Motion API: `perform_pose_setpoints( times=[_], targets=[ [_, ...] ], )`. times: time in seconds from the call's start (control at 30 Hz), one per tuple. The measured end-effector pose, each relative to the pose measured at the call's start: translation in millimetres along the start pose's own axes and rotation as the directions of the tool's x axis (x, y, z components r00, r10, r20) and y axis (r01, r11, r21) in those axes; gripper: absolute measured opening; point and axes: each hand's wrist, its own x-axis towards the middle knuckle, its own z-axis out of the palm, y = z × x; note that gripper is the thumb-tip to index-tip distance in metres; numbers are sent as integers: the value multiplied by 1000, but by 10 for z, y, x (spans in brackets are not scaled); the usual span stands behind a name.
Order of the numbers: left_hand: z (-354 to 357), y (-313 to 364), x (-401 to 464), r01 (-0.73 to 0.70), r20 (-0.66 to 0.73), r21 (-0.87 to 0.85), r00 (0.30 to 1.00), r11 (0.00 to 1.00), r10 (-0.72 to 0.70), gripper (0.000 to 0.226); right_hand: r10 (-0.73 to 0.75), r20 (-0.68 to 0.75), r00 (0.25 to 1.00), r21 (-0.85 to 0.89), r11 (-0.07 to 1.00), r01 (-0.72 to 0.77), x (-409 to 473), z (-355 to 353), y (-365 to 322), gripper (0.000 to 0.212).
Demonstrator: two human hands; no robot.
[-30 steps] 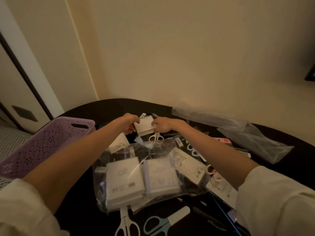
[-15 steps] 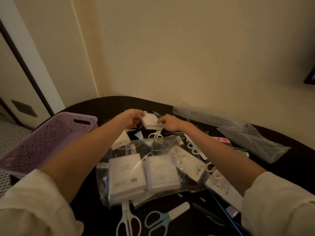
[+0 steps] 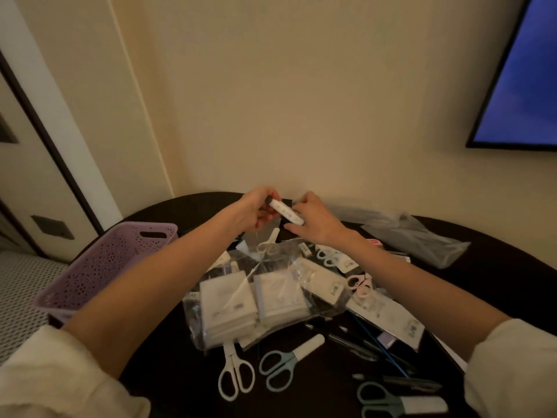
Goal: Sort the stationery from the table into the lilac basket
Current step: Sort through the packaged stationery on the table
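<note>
Fingers [image 3: 265,197] of the left hand [image 3: 254,211] are curling round one end of a small white packet [image 3: 286,211], thumb below, while the right hand [image 3: 313,220] is pinching the other end between thumb and fingertips, its remaining fingers spreading loosely. Both hands are holding the packet in the air above the far part of the table [image 3: 193,372], edge-on and tilting down toward the right hand.

Just below the fingers, white scissors [image 3: 268,244] are lying partly under a clear bag [image 3: 253,300], which is holding two white pads side by side. Nearer the person from the fingers, beyond that bag, two more pairs of scissors are lying on the dark tabletop: a white pair [image 3: 235,375] touching the bag's near edge and a blue-grey pair [image 3: 286,362] just beside it. Further right, pens [image 3: 361,342] are lying crossed, and a third blue-grey pair [image 3: 391,401] is sitting at the near edge. Below the right wrist, carded packs and pink scissors [image 3: 360,285] are overlapping in a heap.

Left of the fingers and well apart from them, the lilac basket [image 3: 99,267] is sitting at the table's edge behind the left forearm; what it contains cannot be told. Right of the fingers, a crumpled clear wrapper [image 3: 422,239] is lying on the table.
</note>
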Motion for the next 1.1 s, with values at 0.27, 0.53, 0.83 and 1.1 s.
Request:
perform_pose_setpoints(
  times=[0.27,0.53,0.83,1.1],
  targets=[
    [375,152,-740,-287,108,98,955,953,276,14,3,-360,933,-165,984,-67,-646,-432,-150,36],
    [156,-152,-851,-586,219,384,809,713,546,27,486,-198,851,464,811,-356,-1260,-313,59,34],
    [-381,-923,-670,-548,47,680,696,487,717,20,592,317,741,854,161,-494,-1340,-1,-55,21],
    [-727,-1226,-464,-465,-2,745,716,479,698,30,644,306,701,860,129,-494,-1212,148,-36,27]
  ],
)
